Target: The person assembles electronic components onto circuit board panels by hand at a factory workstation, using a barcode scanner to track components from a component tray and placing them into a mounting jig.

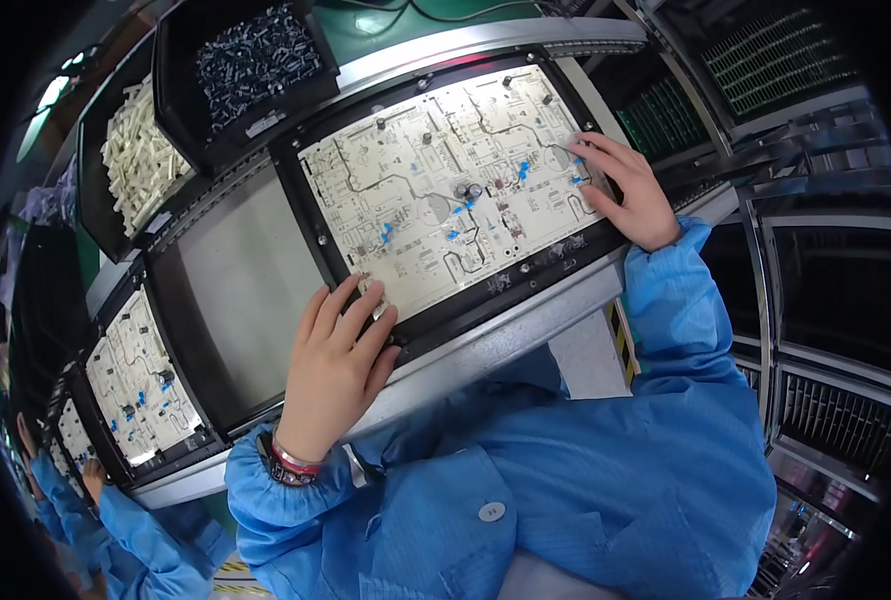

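Note:
A large cream circuit board (pixel 406 200) lies flat in a black frame (pixel 316 235) in front of me. Blue parts and several dark capacitors stand on its face. My left hand (pixel 338 360) rests over the board's near left corner, palm down, its fingers spread. At the board's right edge is my right hand (pixel 626 190), its fingers apart, with the thumb and fingertips on or just over the surface near a blue part. Neither hand shows anything held. What lies under the left fingertips is hidden.
A black bin of small dark cylindrical parts (pixel 261 70) and another of white parts (pixel 146 160) stand beyond the rail. To the left, a second framed board (pixel 141 380) sits near a co-worker's hand (pixel 94 478). A metal rail (pixel 506 335) runs along the near side; racks (pixel 776 60) stand at right.

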Tool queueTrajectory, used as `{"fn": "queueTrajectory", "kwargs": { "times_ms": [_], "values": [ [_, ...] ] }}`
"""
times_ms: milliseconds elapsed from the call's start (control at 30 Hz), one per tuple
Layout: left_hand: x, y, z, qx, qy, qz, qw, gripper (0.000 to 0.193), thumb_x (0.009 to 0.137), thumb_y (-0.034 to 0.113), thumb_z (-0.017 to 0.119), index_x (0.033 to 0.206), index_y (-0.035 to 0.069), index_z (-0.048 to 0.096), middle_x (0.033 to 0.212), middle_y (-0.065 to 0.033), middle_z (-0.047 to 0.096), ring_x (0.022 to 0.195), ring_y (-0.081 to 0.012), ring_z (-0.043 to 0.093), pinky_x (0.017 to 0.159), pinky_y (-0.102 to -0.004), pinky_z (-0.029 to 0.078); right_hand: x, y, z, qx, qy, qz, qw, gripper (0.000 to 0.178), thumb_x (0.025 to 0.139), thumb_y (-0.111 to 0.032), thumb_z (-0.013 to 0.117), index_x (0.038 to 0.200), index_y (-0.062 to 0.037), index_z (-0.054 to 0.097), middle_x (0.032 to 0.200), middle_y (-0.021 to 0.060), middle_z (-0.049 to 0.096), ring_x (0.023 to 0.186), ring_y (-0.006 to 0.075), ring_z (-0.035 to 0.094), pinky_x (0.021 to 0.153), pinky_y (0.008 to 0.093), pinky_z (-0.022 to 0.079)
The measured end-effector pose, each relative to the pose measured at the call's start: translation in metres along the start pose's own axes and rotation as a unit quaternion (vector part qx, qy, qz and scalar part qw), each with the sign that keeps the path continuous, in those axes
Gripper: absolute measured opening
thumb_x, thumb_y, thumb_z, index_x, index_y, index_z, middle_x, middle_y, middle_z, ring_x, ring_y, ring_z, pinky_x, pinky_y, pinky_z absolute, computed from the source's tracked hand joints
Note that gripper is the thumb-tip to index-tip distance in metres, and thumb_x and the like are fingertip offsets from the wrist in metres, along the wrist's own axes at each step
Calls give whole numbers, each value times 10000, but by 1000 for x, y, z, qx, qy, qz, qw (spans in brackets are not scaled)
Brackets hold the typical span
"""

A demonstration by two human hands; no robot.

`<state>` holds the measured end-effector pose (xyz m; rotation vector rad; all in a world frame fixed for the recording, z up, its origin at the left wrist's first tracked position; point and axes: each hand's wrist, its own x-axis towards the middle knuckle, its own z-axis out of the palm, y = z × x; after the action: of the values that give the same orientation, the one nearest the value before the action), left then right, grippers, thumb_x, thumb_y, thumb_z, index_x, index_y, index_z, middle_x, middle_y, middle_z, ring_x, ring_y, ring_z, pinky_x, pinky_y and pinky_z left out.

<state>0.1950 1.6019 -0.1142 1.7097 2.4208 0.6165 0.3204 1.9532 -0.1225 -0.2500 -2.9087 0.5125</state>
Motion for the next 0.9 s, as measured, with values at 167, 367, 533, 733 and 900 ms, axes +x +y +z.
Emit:
{"fn": "queueTrajectory", "kwargs": {
  "times_ms": [167, 367, 533, 733, 900],
  "values": [
    [4, 2, -1, 7, 2, -6, 1000, 336, 701, 76, 679, 1027, 47, 602, 1183, -111, 537, 1186, -336, 445, 971, -462, 370, 9, 13, 2, -3, -22, -46, 999, 423, 787, -45, 591, 1205, -91, 542, 1300, 100, 462, 1172, 282, 428, 992, 374, 333],
    [5, 3, 1, -22, 14, -17, 1000, 295, 695, 64, 687, 978, 35, 609, 1137, -109, 556, 1192, -346, 447, 924, -423, 424, 17, 15, -1, -23, -31, -75, 996, 351, 804, -2, 565, 1149, -68, 575, 1260, 92, 503, 1109, 290, 460, 940, 358, 387],
    [6, 2, 1, -17, 8, -18, 1000, 296, 688, 74, 692, 968, 35, 608, 1129, -111, 559, 1171, -345, 462, 919, -426, 423, 43, 30, -22, 61, -18, -85, 994, 248, 841, -20, 549, 1080, -49, 610, 1091, 96, 601, 956, 221, 561, 839, 308, 442],
    [8, 7, 9, 44, 25, -7, 999, 310, 664, 75, 681, 959, 42, 592, 1106, -106, 556, 1127, -348, 484, 894, -435, 429, 83, 13, -15, 78, 93, -64, 991, 194, 870, -64, 539, 1037, -29, 630, 932, 93, 655, 825, 148, 619, 729, 248, 475],
    [13, 12, 15, 97, 39, -25, 994, 346, 595, 81, 666, 925, 51, 570, 1045, -99, 533, 1072, -349, 481, 871, -433, 423, 66, -37, -3, 158, 71, -113, 978, 186, 843, -66, 568, 1011, -14, 631, 939, 109, 649, 848, 208, 624, 751, 291, 480]
  ]
}}
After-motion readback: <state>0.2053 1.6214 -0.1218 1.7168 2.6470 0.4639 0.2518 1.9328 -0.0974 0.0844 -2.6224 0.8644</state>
